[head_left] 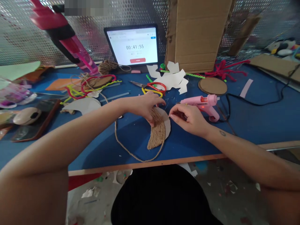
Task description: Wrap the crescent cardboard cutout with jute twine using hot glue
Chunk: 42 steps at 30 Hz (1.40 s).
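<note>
A crescent-shaped card piece (pixel 167 125), partly covered with glued rows of jute twine (pixel 156 134), lies on the blue table (pixel 246 125). My left hand (pixel 142 104) presses down on its upper end. My right hand (pixel 189 118) is beside its right edge, fingertips pinched close to the card; whether they pinch the twine is unclear. A loose strand of twine (pixel 131 151) loops from the piece toward the table's front edge. A pink glue gun (pixel 203 104) lies just behind my right hand.
A tablet (pixel 133 45) showing a timer stands at the back. Scissors (pixel 150 87), pipe cleaners (pixel 93 84), white paper scraps (pixel 173 78), a cardboard disc (pixel 212 86) and a cardboard box (pixel 199 34) lie behind. The glue gun's black cord (pixel 257 101) runs right.
</note>
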{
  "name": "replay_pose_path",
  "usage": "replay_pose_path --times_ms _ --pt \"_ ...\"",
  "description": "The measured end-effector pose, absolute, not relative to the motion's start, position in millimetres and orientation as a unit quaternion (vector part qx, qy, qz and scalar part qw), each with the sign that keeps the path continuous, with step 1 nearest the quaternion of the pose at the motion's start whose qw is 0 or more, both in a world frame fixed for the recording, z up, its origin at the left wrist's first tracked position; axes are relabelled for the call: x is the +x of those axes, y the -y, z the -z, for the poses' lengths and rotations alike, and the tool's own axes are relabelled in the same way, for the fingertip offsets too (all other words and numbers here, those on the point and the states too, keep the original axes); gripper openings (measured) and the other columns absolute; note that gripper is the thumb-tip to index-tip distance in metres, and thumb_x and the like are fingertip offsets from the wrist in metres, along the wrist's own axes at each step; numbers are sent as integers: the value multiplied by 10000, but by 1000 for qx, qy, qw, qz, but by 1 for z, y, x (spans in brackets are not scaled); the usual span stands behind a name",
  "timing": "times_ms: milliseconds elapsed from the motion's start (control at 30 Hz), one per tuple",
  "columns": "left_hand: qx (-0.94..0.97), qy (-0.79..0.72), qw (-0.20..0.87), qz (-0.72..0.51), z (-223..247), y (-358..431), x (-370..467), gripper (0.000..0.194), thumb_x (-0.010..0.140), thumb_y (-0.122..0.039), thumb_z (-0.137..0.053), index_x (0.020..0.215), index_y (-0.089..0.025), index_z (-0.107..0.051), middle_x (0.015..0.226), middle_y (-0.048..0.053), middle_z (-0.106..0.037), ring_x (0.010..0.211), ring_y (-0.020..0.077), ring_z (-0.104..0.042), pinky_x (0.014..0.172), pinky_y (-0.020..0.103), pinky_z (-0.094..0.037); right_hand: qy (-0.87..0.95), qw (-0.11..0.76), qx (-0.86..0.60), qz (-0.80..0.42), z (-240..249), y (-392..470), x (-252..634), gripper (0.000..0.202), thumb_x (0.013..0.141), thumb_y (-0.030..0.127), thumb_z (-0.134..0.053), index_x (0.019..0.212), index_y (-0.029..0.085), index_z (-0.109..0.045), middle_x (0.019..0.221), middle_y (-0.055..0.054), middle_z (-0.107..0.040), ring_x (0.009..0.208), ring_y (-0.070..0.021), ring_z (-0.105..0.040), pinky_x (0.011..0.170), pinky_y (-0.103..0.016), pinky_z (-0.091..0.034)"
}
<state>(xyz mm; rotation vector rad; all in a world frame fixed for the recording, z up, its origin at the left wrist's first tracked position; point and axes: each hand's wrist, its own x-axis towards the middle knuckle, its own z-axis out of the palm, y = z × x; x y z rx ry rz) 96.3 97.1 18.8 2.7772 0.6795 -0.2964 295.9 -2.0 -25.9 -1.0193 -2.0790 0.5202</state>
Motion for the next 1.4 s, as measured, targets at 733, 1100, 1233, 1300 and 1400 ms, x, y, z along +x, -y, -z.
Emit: replay_pose_path --times_ms 733,1100,1233,1300,1400 --pt "886 -47 -376 -267 -46 10 19 76 818 -125 -622 770 -184 -625 740 12 -661 702 161 -610 651 283 -477 630 320 -409 -578 1 10 261 619 926 620 -294 737 142 -639 456 -14 -566 353 -64 -346 378 -223 -231" --pt "820 -352 166 -420 -20 3 -7 376 811 -396 -648 1099 -184 -533 1060 90 -619 962 222 -606 802 347 -509 609 355 -388 -593 3 19 206 387 856 543 -490 723 181 -511 560 44 -507 459 -63 -472 470 -201 -363" --pt "637 -441 559 -295 -24 -17 -1 358 785 -491 -674 923 -163 -643 821 40 -679 702 162 -633 610 243 -506 656 323 -400 -553 7 22 192 389 897 511 -460 738 167 -545 579 7 -572 510 -81 -525 489 -199 -385" --pt "585 -441 621 -277 -23 -21 4 401 697 -504 -754 872 -154 -661 776 35 -690 637 153 -623 577 238 -500 682 295 -402 -535 9 21 189 416 905 527 -447 740 162 -558 597 -13 -615 514 -85 -539 476 -196 -380" --pt "572 -441 626 -294 -16 -23 4 392 653 -479 -796 831 -152 -672 766 32 -705 636 142 -626 591 220 -492 728 238 -399 -504 9 15 198 556 930 591 -343 679 158 -585 593 -34 -653 476 -87 -544 483 -212 -405"
